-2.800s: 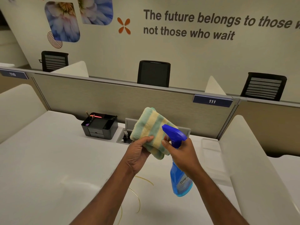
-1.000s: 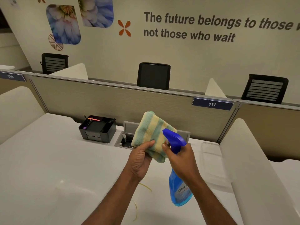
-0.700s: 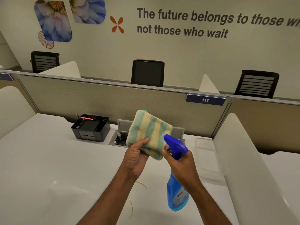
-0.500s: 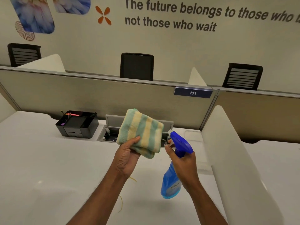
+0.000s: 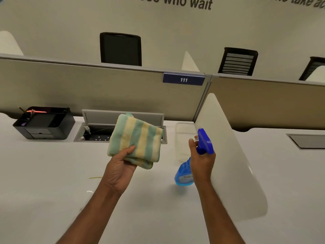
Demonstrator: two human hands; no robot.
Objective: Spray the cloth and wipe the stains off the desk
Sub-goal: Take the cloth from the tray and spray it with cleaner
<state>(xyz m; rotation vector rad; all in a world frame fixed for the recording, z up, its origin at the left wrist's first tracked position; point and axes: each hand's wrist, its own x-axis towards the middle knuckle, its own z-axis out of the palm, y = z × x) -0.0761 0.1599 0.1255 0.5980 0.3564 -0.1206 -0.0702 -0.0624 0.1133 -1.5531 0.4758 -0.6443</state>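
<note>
White surface [image 5: 52,173] fills the lower view, backed by a grey partition [image 5: 88,88] tagged 111. A black organiser [image 5: 44,124] sits at the back left, with an open cable hatch [image 5: 95,136] just beside it. From my end, the left grip [image 5: 119,166] is clamped on the cloth [image 5: 137,140] — thumb over the front of the folded green-and-yellow stripes, fingers hidden behind. It holds the cloth up off the surface, in front of the hatch. The right grip [image 5: 202,161] is wrapped round the neck of the bottle [image 5: 183,175], a finger up by the trigger. The blue body hangs below the hand and appears clear of the surface. Bottle and cloth are apart, with the nozzle out to the right of the cloth, not against it. I can't tell whether the cloth is damp.

I'd put us at the spraying step or just past it; no wiping has begun, since the cloth is in the air. A thin yellow streak [image 5: 95,177] lies on the surface just left of the left wrist, with a small white fleck [image 5: 90,191] below it — those look like the stains. If more spray is wanted, the next move calls for swinging the nozzle to face the stripes. Otherwise the bottle needs parking upright, and the cloth should come down flat on the streak.
</note>
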